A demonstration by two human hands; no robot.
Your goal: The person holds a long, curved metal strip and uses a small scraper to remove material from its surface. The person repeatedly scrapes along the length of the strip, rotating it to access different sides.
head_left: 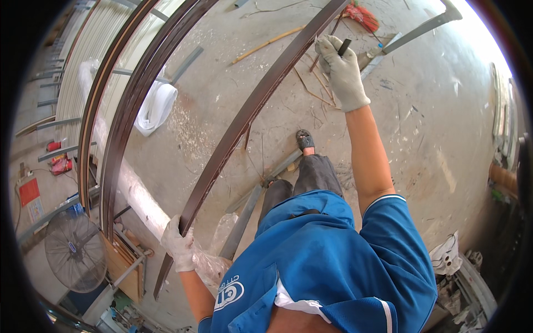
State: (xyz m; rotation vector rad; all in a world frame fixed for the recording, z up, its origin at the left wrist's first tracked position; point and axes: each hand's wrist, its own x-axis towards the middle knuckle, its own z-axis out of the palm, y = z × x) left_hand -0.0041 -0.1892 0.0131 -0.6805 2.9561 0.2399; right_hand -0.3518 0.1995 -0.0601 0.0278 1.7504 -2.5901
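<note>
A long dark brown profile bar (242,121) runs aslant in front of me, from the lower left up to the far edge of the view. Its near end is wrapped by my left hand (179,245), which wears a pale work glove. My right hand (342,75), gloved too, is closed at the far part of the bar, on its right side. A short dark stick-like piece (345,46) pokes out of that fist; its kind cannot be made out. Whether the right fingers also touch the bar is unclear.
More brown profiles (123,119) lie to the left, beside a white roll (156,105). A fan (76,251) stands at the lower left. Grey metal bars (242,219) lie by my feet. Farther off are a bamboo stick (266,43) and a red bundle (362,18).
</note>
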